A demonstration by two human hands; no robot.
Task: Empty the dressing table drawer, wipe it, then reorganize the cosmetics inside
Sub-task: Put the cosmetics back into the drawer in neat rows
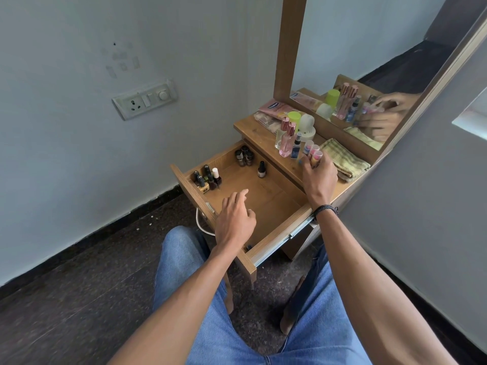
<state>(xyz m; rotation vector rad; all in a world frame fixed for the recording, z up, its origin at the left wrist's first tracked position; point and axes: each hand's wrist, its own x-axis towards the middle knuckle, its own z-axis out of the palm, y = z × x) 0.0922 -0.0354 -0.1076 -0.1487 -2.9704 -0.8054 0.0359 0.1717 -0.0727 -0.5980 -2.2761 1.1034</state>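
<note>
The open drawer (263,196) juts from the dressing table (253,127), nail polish bottles (208,177) in its far-left corner and small dark bottles (243,155) farther back. My left hand (235,217) hovers over it, fingers loosely spread, holding nothing. My right hand (319,175) closes around small tubes (315,154) on the tabletop, near a folded cloth (342,159). Pale walls, dark floor (79,299).
</note>
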